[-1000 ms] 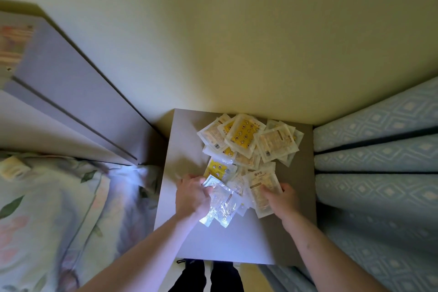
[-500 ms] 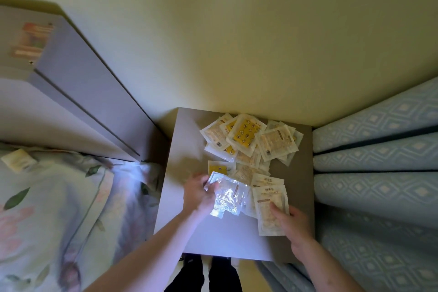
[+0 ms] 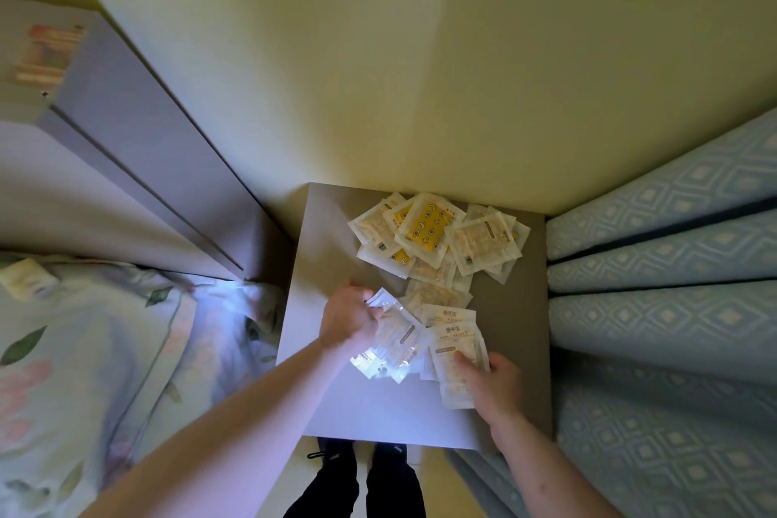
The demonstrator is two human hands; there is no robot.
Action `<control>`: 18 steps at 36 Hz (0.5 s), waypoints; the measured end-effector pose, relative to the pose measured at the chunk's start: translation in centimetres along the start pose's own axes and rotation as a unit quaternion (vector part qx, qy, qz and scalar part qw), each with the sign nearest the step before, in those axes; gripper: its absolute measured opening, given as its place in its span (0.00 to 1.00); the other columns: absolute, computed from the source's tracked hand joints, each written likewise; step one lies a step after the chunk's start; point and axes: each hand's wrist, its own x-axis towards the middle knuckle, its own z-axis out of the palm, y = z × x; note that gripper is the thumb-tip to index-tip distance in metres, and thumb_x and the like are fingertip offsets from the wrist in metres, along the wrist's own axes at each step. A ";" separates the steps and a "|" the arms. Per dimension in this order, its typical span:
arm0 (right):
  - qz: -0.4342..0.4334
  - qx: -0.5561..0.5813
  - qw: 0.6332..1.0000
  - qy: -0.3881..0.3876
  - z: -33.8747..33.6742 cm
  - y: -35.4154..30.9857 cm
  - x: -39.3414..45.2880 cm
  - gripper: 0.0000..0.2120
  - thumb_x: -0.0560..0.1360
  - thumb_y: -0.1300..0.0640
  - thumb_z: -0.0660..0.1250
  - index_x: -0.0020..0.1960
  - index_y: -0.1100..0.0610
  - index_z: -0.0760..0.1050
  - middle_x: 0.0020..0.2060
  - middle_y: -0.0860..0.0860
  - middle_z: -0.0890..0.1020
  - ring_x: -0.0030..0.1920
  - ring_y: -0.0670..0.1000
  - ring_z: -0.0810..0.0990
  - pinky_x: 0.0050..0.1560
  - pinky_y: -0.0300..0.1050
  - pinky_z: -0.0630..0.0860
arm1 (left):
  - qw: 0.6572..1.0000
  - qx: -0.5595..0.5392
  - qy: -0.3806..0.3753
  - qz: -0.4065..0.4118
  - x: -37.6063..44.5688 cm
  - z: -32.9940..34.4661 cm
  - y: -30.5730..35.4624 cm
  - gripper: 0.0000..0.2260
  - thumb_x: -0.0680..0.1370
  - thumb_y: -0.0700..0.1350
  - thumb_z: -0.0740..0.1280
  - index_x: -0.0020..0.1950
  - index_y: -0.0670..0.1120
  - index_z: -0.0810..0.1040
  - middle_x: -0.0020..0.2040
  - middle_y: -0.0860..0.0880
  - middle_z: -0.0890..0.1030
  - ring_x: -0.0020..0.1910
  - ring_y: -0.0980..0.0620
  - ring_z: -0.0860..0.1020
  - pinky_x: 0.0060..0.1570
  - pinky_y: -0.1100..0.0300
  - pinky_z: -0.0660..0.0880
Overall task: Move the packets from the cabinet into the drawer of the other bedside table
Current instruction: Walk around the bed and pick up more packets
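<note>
Several flat packets, clear and yellow-printed, lie in a pile (image 3: 437, 238) at the back of a grey bedside table top (image 3: 323, 248). More packets (image 3: 437, 299) are spread toward the middle. My left hand (image 3: 347, 318) grips a bunch of clear crinkly packets (image 3: 393, 343) just above the table. My right hand (image 3: 494, 385) holds a pale packet (image 3: 456, 353) at the front right, thumb on top. The two bunches overlap in the middle.
A bed with floral bedding (image 3: 84, 370) lies to the left, a grey headboard (image 3: 126, 139) behind it. Blue patterned curtains (image 3: 672, 307) hang close on the right. A plain wall stands behind the table. My legs (image 3: 357, 484) show below the table's front edge.
Both hands have drawn the gathered packets toward the table's front edge. The right hand moved back and to the right with its packet; the pile at the back stayed put.
</note>
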 end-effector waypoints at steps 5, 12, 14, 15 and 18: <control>-0.007 0.003 1.000 0.006 0.0 0.1 -1.1 0.08 0.74 0.53 0.77 0.51 0.54 0.83 0.42 0.50 0.87 0.42 0.52 0.86 0.41 0.48 0.83 | 0.997 -0.069 -0.017 -0.043 -1.9 -0.6 -1.3 0.04 0.80 0.45 0.69 0.45 0.51 0.81 0.41 0.50 0.79 0.39 0.49 0.78 0.36 0.57 0.78; -0.024 -0.011 1.000 -0.003 -1.9 -1.1 -4.5 0.09 0.73 0.55 0.77 0.52 0.56 0.83 0.44 0.50 0.87 0.41 0.49 0.85 0.33 0.39 0.77 | 0.999 -0.022 0.016 -0.040 -7.5 -2.9 -3.3 0.07 0.79 0.51 0.69 0.43 0.52 0.77 0.39 0.49 0.83 0.37 0.48 0.80 0.32 0.56 0.72; -0.034 -0.021 0.999 -0.012 -2.5 -1.6 -6.2 0.07 0.74 0.56 0.76 0.51 0.55 0.82 0.43 0.50 0.86 0.41 0.48 0.85 0.31 0.35 0.76 | 0.999 -0.028 0.027 -0.034 -9.8 -3.9 -3.8 0.08 0.79 0.50 0.69 0.43 0.48 0.77 0.41 0.43 0.84 0.34 0.49 0.76 0.31 0.57 0.69; -0.044 -0.024 0.999 -0.016 -2.9 -1.9 -7.0 0.06 0.74 0.57 0.76 0.50 0.56 0.82 0.43 0.51 0.86 0.40 0.48 0.84 0.30 0.34 0.75 | 0.998 -0.035 0.035 -0.034 -11.1 -4.6 -3.8 0.08 0.79 0.49 0.69 0.43 0.47 0.77 0.41 0.42 0.83 0.36 0.47 0.76 0.33 0.58 0.68; -0.066 -0.042 0.997 -0.027 -4.0 -2.6 -9.9 0.06 0.74 0.57 0.77 0.49 0.56 0.83 0.42 0.51 0.87 0.40 0.50 0.85 0.35 0.40 0.78 | 0.996 -0.042 0.057 -0.053 -15.1 -6.6 -3.9 0.11 0.80 0.50 0.68 0.57 0.45 0.83 0.52 0.45 0.84 0.48 0.47 0.80 0.45 0.59 0.75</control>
